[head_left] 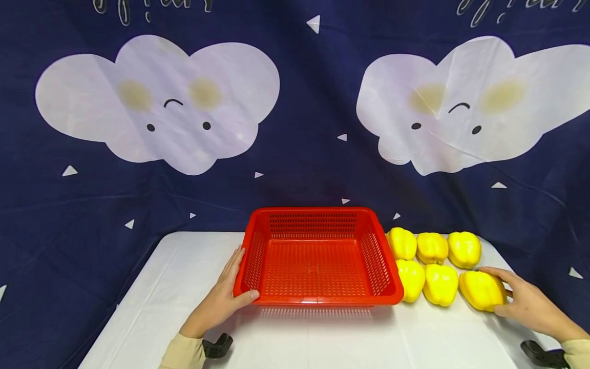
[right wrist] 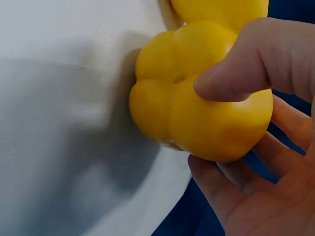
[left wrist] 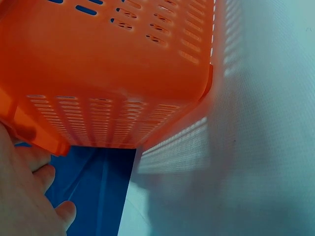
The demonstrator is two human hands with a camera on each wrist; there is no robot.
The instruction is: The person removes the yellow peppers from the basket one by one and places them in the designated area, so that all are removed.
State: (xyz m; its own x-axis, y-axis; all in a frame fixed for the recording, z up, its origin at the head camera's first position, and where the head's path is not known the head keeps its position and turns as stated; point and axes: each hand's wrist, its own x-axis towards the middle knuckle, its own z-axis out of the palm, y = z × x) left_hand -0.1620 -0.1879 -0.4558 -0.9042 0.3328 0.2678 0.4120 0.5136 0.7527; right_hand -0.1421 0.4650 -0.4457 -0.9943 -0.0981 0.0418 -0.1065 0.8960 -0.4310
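Observation:
A red plastic basket [head_left: 313,300] with slotted walls stands on the white table, and its inside holds nothing. At its left front corner my left hand [head_left: 224,297] grips the rim, thumb over the top edge and fingers along the outer side. In the left wrist view the basket [left wrist: 108,73] shows its outer walls, with the left hand [left wrist: 24,187] at the rim. My right hand [head_left: 525,300] holds the nearest right yellow bell pepper [head_left: 481,291]. The right wrist view shows the thumb on this pepper [right wrist: 162,93] and the fingers around its other side.
Several more yellow bell peppers [head_left: 441,284] sit in two rows right of the basket, the left ones close against its wall. Behind the white table [head_left: 184,266] hangs a dark blue cloth [head_left: 318,169] with cloud faces.

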